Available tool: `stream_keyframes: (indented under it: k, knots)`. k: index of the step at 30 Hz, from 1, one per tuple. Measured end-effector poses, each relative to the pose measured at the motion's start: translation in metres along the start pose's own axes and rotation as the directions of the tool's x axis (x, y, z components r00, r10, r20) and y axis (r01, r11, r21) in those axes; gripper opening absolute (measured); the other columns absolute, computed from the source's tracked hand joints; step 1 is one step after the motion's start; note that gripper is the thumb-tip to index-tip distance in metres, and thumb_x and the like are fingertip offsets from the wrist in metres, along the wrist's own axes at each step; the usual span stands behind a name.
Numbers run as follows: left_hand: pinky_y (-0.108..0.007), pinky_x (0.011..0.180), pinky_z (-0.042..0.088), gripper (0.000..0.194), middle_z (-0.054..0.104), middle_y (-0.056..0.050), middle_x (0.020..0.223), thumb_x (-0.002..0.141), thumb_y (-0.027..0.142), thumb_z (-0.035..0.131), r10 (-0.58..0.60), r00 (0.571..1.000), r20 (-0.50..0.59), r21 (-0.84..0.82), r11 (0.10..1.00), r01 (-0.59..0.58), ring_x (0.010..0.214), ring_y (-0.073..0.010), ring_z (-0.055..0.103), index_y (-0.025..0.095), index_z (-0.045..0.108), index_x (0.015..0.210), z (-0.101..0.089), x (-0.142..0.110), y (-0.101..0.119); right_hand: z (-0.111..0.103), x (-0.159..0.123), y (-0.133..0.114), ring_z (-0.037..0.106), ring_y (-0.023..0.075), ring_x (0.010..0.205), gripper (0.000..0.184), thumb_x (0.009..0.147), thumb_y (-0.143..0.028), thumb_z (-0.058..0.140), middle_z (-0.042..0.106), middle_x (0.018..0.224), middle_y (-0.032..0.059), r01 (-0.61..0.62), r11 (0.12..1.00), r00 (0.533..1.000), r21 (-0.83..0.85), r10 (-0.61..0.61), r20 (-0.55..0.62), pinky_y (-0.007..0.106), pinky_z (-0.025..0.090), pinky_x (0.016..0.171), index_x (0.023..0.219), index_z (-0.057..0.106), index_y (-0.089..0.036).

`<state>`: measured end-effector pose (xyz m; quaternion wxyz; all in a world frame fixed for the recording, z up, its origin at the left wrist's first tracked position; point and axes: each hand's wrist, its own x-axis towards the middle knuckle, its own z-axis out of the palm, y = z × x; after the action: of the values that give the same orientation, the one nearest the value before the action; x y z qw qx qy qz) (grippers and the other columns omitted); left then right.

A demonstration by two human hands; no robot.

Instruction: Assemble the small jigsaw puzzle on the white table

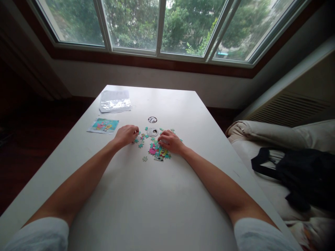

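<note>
A partly joined jigsaw puzzle point(158, 152) with pink and yellow cartoon figures lies on the white table. Loose puzzle pieces point(140, 145), mostly teal, are scattered around its upper and left sides. My left hand point(126, 135) is at the left edge of these pieces, its fingers curled together; whatever may be between the fingertips is too small to make out. Over the top right of the joined part rests my right hand point(171, 142), palm down, with bent fingers slightly apart and fingertips at the pieces. It hides some of the puzzle beneath.
Two round inserts, a larger one point(152, 132) among the pieces and a smaller one point(152, 119) behind, are set in the tabletop point(146, 202). A picture sheet point(104, 126) and a clear plastic bag with papers point(115, 101) lie at left. A sofa with a dark bag point(306, 174) stands right.
</note>
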<state>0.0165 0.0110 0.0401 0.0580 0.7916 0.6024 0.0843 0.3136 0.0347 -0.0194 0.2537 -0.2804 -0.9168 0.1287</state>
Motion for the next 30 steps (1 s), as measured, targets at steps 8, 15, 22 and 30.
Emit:
stream_keyframes:
  k: [8, 15, 22, 30]
  knots:
    - [-0.033, 0.087, 0.046, 0.027, 0.070, -0.007, 0.103, 0.096, 0.024, 0.047, 0.200, 0.966, -0.166, -0.109, 0.969, -0.220, 0.098, -0.0221, 0.059, 0.023, 0.074, 0.103, 0.025, 0.005, -0.014, -0.004, 0.000, -0.005, 0.059, 0.0225, 0.095, 0.017, 0.099, -0.032, 0.056, 0.069, 0.099, 0.0076, -0.004, 1.000, 0.999, 0.008, 0.005, -0.037, 0.037, 0.048, 0.088, 0.095, 0.071, -0.024]
    - [-0.034, 0.092, 0.046, 0.027, 0.070, -0.007, 0.098, 0.097, 0.022, 0.048, 0.177, 0.947, -0.268, -0.268, 0.931, -0.250, 0.097, -0.0208, 0.057, 0.021, 0.075, 0.101, 0.039, 0.011, -0.039, -0.004, 0.000, -0.005, 0.060, 0.0229, 0.091, 0.019, 0.099, -0.030, 0.054, 0.070, 0.095, 0.0082, -0.022, 1.000, 0.998, -0.005, 0.022, -0.057, 0.038, 0.047, 0.087, 0.093, 0.071, -0.023]
    - [-0.036, 0.097, 0.045, 0.024, 0.071, -0.007, 0.101, 0.094, 0.026, 0.053, 0.162, 0.956, -0.243, -0.284, 0.931, -0.230, 0.101, -0.0216, 0.055, 0.022, 0.076, 0.098, 0.040, 0.011, -0.042, -0.003, -0.001, 0.000, 0.060, 0.0222, 0.090, 0.021, 0.100, -0.032, 0.053, 0.070, 0.092, 0.0069, -0.046, 0.999, 0.992, 0.000, 0.045, -0.115, 0.038, 0.046, 0.087, 0.090, 0.070, -0.024]
    - [-0.036, 0.100, 0.044, 0.022, 0.071, -0.007, 0.104, 0.094, 0.027, 0.055, 0.140, 0.960, -0.242, -0.294, 0.932, -0.210, 0.106, -0.0220, 0.055, 0.022, 0.076, 0.099, 0.040, 0.011, -0.044, -0.008, -0.003, 0.012, 0.061, 0.0224, 0.085, 0.019, 0.096, -0.030, 0.055, 0.070, 0.085, 0.0048, -0.289, 0.956, 0.895, 0.045, 0.287, -0.342, 0.037, 0.047, 0.082, 0.084, 0.068, -0.023]
